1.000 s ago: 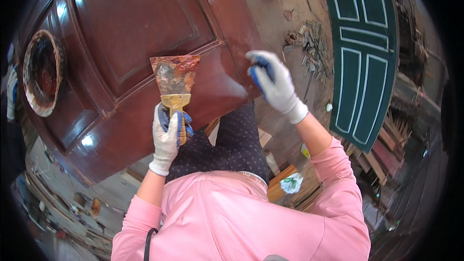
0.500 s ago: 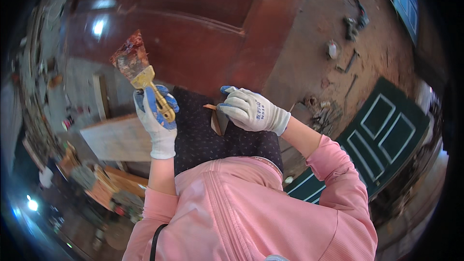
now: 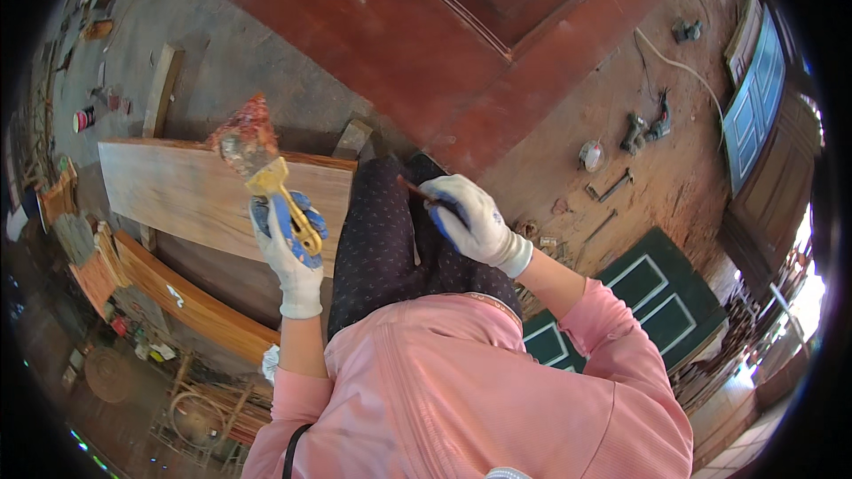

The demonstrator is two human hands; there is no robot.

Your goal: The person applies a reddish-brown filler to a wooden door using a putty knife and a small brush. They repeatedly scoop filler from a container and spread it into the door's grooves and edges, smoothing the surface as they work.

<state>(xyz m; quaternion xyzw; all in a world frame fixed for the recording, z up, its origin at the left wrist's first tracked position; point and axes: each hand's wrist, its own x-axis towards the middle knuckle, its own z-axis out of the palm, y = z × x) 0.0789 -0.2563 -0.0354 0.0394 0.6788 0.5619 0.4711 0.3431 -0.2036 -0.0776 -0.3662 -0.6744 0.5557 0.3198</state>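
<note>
A wide putty knife [image 3: 269,179] with a yellow handle is in my left hand [image 3: 287,253], its fingers wrapped round the handle. Reddish-brown paste is smeared over the blade, which points up and away from me. My right hand [image 3: 468,220], closed in front of my thighs, grips a thin flat scraper [image 3: 415,188], seen nearly edge-on. Its lower part is hidden by the fingers. Both hands wear white gloves with blue coating. Beyond them lies a reddish-brown panelled door [image 3: 404,62]; neither hand touches it.
A pale wooden board [image 3: 204,195] lies at my left, with a curved plank [image 3: 182,288] nearer me. On the right are a dark green panel [image 3: 661,306], a power tool [image 3: 648,129], a hammer [image 3: 612,184] and a white container [image 3: 591,156]. A blue door [image 3: 756,106] leans farther right.
My view has swung to the left, so the red door sits farther up and right. My right hand has turned, showing the scraper edge-on. Both hands keep their grip.
</note>
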